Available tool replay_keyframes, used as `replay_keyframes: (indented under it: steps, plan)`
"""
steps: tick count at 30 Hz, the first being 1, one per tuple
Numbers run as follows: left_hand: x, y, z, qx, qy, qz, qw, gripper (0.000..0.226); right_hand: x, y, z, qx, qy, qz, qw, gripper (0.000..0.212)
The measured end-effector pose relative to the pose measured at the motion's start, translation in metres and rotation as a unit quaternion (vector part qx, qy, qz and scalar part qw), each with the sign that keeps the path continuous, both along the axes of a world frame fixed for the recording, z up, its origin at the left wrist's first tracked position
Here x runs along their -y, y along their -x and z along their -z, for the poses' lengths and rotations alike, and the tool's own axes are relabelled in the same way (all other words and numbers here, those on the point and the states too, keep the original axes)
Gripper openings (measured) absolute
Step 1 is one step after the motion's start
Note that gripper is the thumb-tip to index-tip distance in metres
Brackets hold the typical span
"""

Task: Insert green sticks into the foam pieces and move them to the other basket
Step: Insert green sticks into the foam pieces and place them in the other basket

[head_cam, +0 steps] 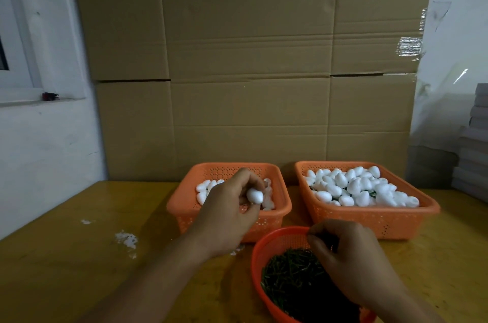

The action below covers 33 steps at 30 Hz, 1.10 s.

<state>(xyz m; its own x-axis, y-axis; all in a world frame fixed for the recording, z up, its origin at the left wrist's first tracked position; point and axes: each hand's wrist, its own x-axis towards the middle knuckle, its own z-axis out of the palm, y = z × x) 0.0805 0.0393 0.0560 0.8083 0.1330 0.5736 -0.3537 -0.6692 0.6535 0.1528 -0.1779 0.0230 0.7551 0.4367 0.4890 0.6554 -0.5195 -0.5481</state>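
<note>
You are sitting at a yellow wooden table (pixel 66 270), and flattened cardboard boxes (pixel 250 58) are standing against the wall beyond both your hands, filling most of the view. A white wall with a window sill (pixel 34 99) is running off past your left hand, and a stack of grey boards (pixel 472 151) is rising beyond your right. White foam crumbs (pixel 126 239) are lying on the table to the outside of your left forearm.

Your left hand (pixel 229 211) is hovering over the left basket (pixel 184 206), an orange one holding a shallow layer of plain foam eggs (pixel 204 189). Its fingers are curling round one foam egg (pixel 254 196), gripping it just above that basket (the pointed end is facing toward your right hand).

Beyond your right hand, the right basket (pixel 369 219) is sitting just beside the left one, and it is heaped with foam eggs with sticks (pixel 353 188); bits of green are showing between them.

Your right hand (pixel 351 262) is reaching down into the round red bowl (pixel 257 254) nearest you, which is filled with short green sticks (pixel 290 277). Its fingertips are bunching together at the far rim side of the pile, but you cannot tell whether a stick is pinched between them, since that spot is dark and blurred.
</note>
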Motion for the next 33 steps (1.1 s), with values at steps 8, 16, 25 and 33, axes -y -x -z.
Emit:
replay_keyframes:
  steps: [8,16,25,33]
  plan:
    - [0.029,0.032,0.018,0.0,0.081,0.112,0.99,0.027,0.003,0.004,-0.005,0.004,0.074,-0.034,0.997,0.01]
    - [0.037,0.037,0.021,-0.032,0.231,0.148,0.961,0.02,-0.004,0.019,-0.008,-0.038,0.281,-0.033,0.958,0.027]
    - [0.04,0.037,0.023,-0.098,0.358,0.213,0.904,0.034,-0.006,0.022,-0.005,-0.022,0.38,-0.022,0.925,0.039]
    - [0.037,0.036,0.023,-0.083,0.318,0.158,0.931,0.022,-0.01,0.02,-0.001,-0.022,0.35,-0.013,0.936,0.028]
